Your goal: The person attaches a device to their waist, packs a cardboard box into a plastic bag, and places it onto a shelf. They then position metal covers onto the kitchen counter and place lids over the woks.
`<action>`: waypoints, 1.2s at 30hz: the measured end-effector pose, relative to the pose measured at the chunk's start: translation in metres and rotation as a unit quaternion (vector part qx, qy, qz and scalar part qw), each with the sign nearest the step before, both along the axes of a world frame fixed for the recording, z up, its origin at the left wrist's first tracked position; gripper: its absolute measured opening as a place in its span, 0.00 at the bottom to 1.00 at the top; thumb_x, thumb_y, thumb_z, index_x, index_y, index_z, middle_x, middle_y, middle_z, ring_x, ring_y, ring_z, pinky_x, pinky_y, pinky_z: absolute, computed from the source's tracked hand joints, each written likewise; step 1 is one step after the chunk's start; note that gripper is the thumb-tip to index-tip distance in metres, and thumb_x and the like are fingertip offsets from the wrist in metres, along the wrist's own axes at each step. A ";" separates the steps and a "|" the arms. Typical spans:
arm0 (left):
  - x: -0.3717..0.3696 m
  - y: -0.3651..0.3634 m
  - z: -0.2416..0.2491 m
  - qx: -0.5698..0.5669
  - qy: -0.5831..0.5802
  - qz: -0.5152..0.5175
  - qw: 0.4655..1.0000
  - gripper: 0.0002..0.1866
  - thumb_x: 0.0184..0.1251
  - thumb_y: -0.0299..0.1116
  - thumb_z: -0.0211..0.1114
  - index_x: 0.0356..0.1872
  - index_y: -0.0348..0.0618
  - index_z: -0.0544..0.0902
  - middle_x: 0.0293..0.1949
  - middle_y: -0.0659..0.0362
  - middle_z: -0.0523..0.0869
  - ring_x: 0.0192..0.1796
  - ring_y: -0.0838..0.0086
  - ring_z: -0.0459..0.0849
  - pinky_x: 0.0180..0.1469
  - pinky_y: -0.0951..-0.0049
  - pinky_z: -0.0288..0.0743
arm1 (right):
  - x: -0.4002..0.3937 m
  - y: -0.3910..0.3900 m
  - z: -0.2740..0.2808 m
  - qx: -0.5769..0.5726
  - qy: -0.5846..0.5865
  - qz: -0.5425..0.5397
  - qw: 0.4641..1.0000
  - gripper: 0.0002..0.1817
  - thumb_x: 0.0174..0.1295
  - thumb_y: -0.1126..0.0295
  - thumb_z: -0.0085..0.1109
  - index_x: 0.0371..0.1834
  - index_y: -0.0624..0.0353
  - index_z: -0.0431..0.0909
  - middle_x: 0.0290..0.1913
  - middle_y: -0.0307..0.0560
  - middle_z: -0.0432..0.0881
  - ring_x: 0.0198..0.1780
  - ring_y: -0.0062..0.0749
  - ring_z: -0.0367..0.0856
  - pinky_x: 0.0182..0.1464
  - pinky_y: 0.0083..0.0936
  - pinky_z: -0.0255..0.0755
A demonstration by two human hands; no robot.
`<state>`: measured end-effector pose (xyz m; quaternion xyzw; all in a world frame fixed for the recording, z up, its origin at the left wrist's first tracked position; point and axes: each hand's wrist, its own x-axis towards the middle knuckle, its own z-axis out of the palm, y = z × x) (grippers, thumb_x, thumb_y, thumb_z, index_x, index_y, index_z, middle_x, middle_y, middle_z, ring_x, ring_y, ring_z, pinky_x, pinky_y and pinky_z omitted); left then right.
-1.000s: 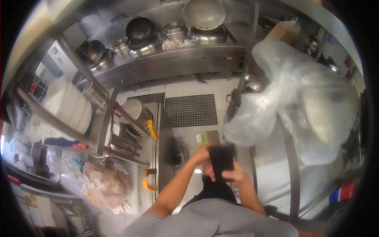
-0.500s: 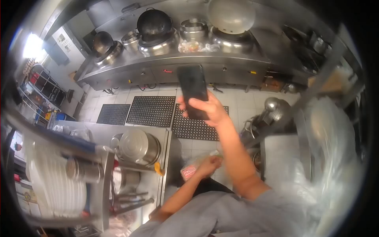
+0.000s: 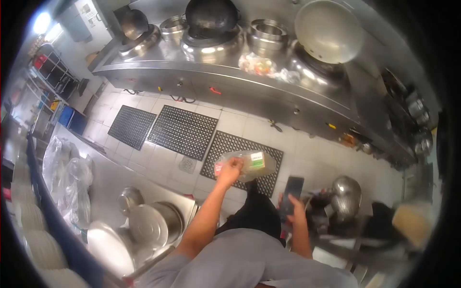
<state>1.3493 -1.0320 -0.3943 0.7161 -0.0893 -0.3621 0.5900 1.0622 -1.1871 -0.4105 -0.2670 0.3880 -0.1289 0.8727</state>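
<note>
My left hand is closed on a clear plastic package, held out in front of me above the floor mats. The package bears a white and green label on its right part and a red label near my fingers. What is inside cannot be made out. Lower down on the right, near my leg, my right hand grips a black smartphone, its dark face turned up.
A steel stove counter with woks and pots runs across the back. Black rubber mats lie on the tiled floor. At left a steel table holds pots and plastic bags; pans and a strainer stand at right.
My right hand has lowered the smartphone from in front of me to my right side. My left hand has lifted the plastic package forward and up. The view has shifted and turned.
</note>
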 end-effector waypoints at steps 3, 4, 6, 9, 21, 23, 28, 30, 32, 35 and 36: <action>0.053 -0.011 -0.046 0.080 -0.071 0.155 0.982 0.16 0.64 0.33 0.64 0.48 0.33 0.80 0.39 0.42 0.86 0.29 0.64 0.88 0.33 0.66 0.81 | 0.019 -0.034 -0.051 0.045 0.050 0.015 0.998 0.17 0.64 0.70 0.57 0.55 0.63 0.71 0.45 0.55 0.82 0.42 0.40 0.83 0.38 0.43 0.82; 0.065 -0.013 -0.054 0.143 -0.049 0.142 0.978 0.17 0.64 0.34 0.64 0.49 0.33 0.80 0.39 0.41 0.86 0.30 0.63 0.88 0.35 0.65 0.81 | 0.035 -0.056 -0.069 0.064 0.082 0.037 0.994 0.17 0.64 0.70 0.57 0.55 0.63 0.71 0.45 0.55 0.82 0.42 0.41 0.83 0.39 0.43 0.82; 0.083 -0.011 -0.029 0.266 0.006 0.125 0.956 0.18 0.63 0.36 0.64 0.49 0.34 0.80 0.39 0.41 0.87 0.33 0.59 0.89 0.39 0.63 0.82 | 0.096 -0.085 -0.045 -0.006 0.060 0.129 0.990 0.19 0.65 0.62 0.58 0.51 0.67 0.75 0.43 0.54 0.82 0.41 0.40 0.83 0.39 0.39 0.81; 0.092 0.016 -0.100 0.294 -0.082 0.023 0.952 0.18 0.63 0.40 0.63 0.48 0.36 0.82 0.39 0.41 0.87 0.40 0.52 0.87 0.47 0.59 0.79 | 0.211 -0.138 -0.001 -0.075 0.041 0.276 0.957 0.18 0.65 0.63 0.58 0.51 0.67 0.75 0.42 0.53 0.83 0.41 0.39 0.83 0.40 0.38 0.81; 0.117 0.021 -0.096 0.335 -0.018 0.106 0.936 0.17 0.65 0.44 0.59 0.44 0.43 0.85 0.39 0.40 0.86 0.47 0.47 0.84 0.53 0.53 0.76 | 0.588 -0.112 0.041 -0.145 -0.006 0.708 0.691 0.19 0.63 0.70 0.61 0.55 0.66 0.71 0.43 0.49 0.82 0.41 0.32 0.82 0.38 0.31 0.82; 0.116 0.024 -0.122 0.353 0.015 0.113 0.929 0.19 0.65 0.45 0.58 0.46 0.42 0.84 0.41 0.40 0.86 0.48 0.48 0.84 0.54 0.54 0.75 | 0.613 -0.084 0.014 -0.104 -0.002 0.722 0.684 0.21 0.63 0.71 0.60 0.57 0.64 0.69 0.42 0.50 0.82 0.40 0.33 0.83 0.38 0.33 0.83; 0.123 0.039 -0.120 0.338 0.125 0.272 0.892 0.20 0.65 0.44 0.58 0.45 0.37 0.84 0.42 0.39 0.86 0.48 0.47 0.84 0.55 0.51 0.75 | 0.648 -0.040 -0.023 -0.032 0.075 0.766 0.637 0.26 0.60 0.76 0.57 0.62 0.61 0.64 0.46 0.57 0.81 0.42 0.42 0.84 0.39 0.41 0.84; 0.115 0.041 -0.121 0.352 0.125 0.335 0.865 0.20 0.65 0.45 0.58 0.44 0.37 0.84 0.42 0.39 0.86 0.48 0.47 0.84 0.55 0.52 0.75 | 0.667 -0.020 -0.039 0.010 0.085 0.796 0.599 0.27 0.58 0.79 0.54 0.63 0.62 0.63 0.46 0.59 0.81 0.43 0.44 0.84 0.39 0.43 0.85; 0.112 0.027 -0.126 0.399 0.090 0.433 0.803 0.20 0.65 0.45 0.58 0.43 0.37 0.84 0.41 0.40 0.86 0.48 0.47 0.84 0.54 0.52 0.75 | 0.696 0.008 -0.043 0.005 0.108 0.837 0.536 0.30 0.55 0.83 0.49 0.64 0.62 0.62 0.46 0.61 0.81 0.42 0.47 0.85 0.40 0.45 0.85; 0.110 0.020 -0.111 0.320 0.215 0.447 0.807 0.21 0.68 0.47 0.56 0.43 0.38 0.84 0.46 0.39 0.85 0.53 0.49 0.82 0.57 0.54 0.73 | 0.743 0.059 -0.068 0.037 0.119 0.889 0.442 0.31 0.55 0.85 0.48 0.66 0.61 0.61 0.45 0.60 0.81 0.39 0.46 0.85 0.39 0.43 0.85; 0.106 0.010 -0.119 0.312 0.262 0.476 0.779 0.22 0.69 0.48 0.55 0.45 0.38 0.84 0.47 0.39 0.84 0.54 0.48 0.82 0.57 0.54 0.73 | 0.757 0.081 -0.081 0.015 0.103 0.909 0.404 0.31 0.55 0.85 0.49 0.66 0.62 0.60 0.45 0.59 0.81 0.40 0.46 0.86 0.39 0.42 0.85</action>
